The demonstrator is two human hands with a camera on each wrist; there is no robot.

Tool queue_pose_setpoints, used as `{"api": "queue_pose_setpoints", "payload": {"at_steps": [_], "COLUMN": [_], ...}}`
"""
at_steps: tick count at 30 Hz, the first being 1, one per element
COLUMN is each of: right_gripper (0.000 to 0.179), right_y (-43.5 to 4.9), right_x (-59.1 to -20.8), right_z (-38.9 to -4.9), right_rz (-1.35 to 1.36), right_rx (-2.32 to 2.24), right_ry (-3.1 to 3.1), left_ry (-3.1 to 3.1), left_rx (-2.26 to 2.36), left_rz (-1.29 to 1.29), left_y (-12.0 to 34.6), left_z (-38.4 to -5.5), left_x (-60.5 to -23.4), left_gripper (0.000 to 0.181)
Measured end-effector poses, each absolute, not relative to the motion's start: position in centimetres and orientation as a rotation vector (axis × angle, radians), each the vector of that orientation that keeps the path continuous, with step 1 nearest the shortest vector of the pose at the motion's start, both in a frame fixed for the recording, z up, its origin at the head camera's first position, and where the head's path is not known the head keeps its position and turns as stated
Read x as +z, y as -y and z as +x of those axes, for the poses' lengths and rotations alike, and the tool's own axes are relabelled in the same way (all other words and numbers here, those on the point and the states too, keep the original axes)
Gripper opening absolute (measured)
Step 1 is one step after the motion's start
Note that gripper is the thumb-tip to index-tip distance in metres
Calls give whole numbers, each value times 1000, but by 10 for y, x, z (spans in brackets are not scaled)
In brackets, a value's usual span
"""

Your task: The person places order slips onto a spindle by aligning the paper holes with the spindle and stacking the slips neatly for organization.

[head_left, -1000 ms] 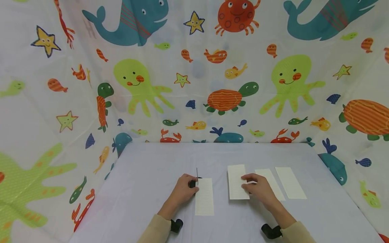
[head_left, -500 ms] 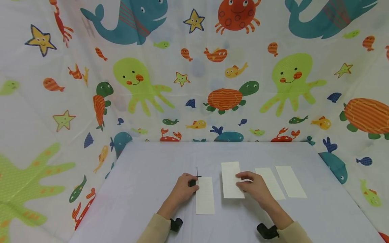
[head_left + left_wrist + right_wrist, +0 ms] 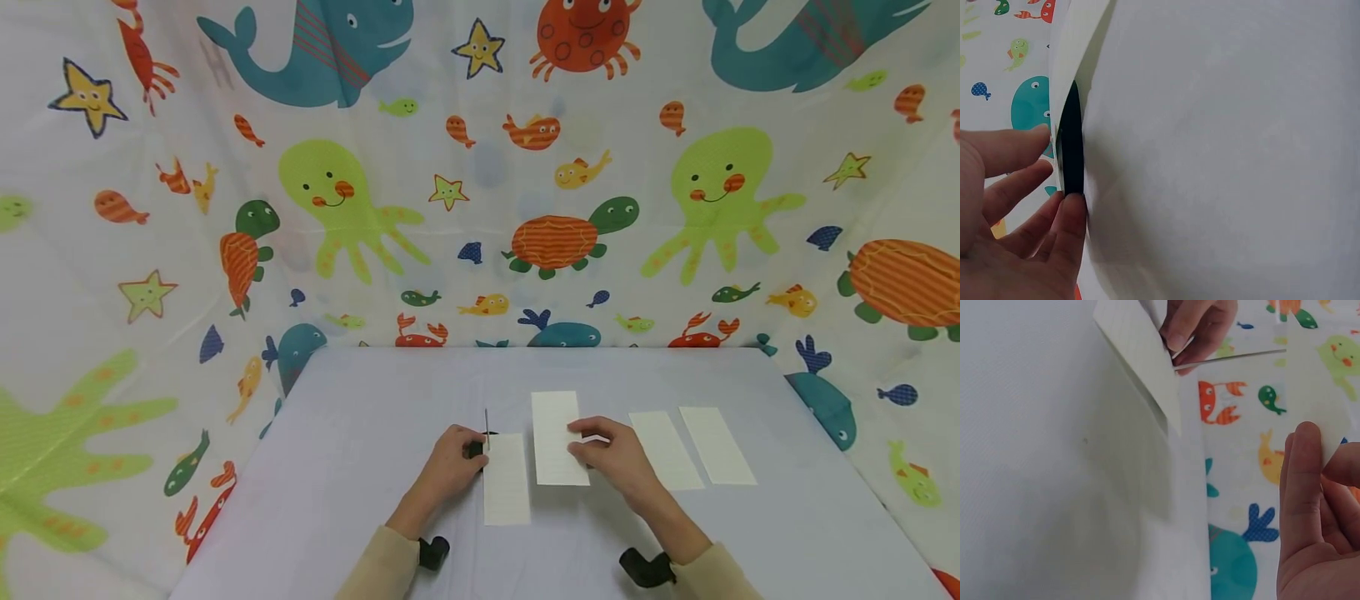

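Note:
My left hand pinches the upper left edge of a cream paper slip, held tilted just over the table. Along with it sits a flat black thing behind the slip's edge, its kind mostly hidden. A thin dark straight piece sticks out beyond the fingers, away from me. To the right, my right hand pinches a second cream slip by its right edge between thumb and fingers, raised above the table with a shadow below.
Two more cream slips lie side by side on the white-covered table, right of my right hand. A sea-animal printed cloth hangs behind the table and along both sides. Black wrist cameras sit at both cuffs.
My right hand has moved left with its slip and lifted it higher, closer to the left slip. The left hand stays almost in place, holding its slip.

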State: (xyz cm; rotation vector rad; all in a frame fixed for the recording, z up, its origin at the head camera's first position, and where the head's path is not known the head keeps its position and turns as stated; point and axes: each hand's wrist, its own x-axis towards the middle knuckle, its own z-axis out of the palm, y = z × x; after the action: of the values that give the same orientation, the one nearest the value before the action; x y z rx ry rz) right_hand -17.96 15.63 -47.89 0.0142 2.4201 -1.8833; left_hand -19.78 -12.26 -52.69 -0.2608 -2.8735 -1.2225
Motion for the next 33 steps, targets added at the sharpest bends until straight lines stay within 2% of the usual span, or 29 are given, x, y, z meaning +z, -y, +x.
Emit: {"api": "queue_pose_setpoints", "payload": {"at_steps": [8,18,33], "right_gripper": [28,27,23], "right_y": [-146,-130,-110], "right_x": [-474,-462,-455], "right_z": [-179,-174,-176], "right_rz": [-10,-50,-91], "right_rx": [-1960,-2027,-2049], "right_ry": [-2357,-2330,-2316], "left_ry": [2791,2660,2516], "left_rx": [-1279,-1357,-1427], "left_rz": [-242,-246,-166], "left_y": [126,129,128], "left_z": [-197,-199,-203], "left_x": [-527,-517,-483], "left_gripper": [18,17,15]}}
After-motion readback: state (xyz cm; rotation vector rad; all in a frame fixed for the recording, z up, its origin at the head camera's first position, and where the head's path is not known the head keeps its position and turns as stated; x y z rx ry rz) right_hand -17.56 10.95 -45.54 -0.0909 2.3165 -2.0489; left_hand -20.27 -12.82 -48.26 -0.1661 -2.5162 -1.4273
